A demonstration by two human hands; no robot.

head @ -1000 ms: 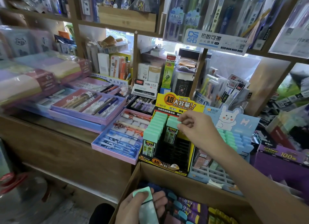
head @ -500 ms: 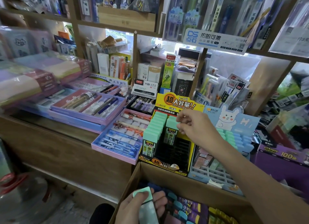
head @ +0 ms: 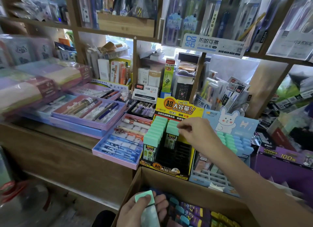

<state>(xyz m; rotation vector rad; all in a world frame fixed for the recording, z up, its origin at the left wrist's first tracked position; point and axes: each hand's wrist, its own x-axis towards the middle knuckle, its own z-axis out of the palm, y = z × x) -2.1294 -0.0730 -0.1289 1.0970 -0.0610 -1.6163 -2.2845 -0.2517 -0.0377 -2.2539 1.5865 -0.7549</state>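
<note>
A yellow and black display box (head: 176,159) stands on the wooden counter and holds rows of mint-capped pencil-lead cases (head: 156,131). My right hand (head: 196,133) reaches over it, and its fingertips pinch the mint cap of the front case (head: 172,130) in the right row. Low in the view, my left hand (head: 144,209) grips several mint lead cases (head: 147,204) above an open cardboard carton (head: 194,186). More packaged cases (head: 189,213), purple and yellow, lie inside the carton.
Pink and blue trays of pens (head: 118,142) lie left of the display box. A blue bunny-card display (head: 233,133) with mint and blue cases stands to the right, beside a purple box (head: 284,165). Wooden shelves (head: 118,31) of packaged pens fill the wall behind.
My right hand has shifted slightly on the front case's cap in the right row. My left hand still holds its cases over the carton.
</note>
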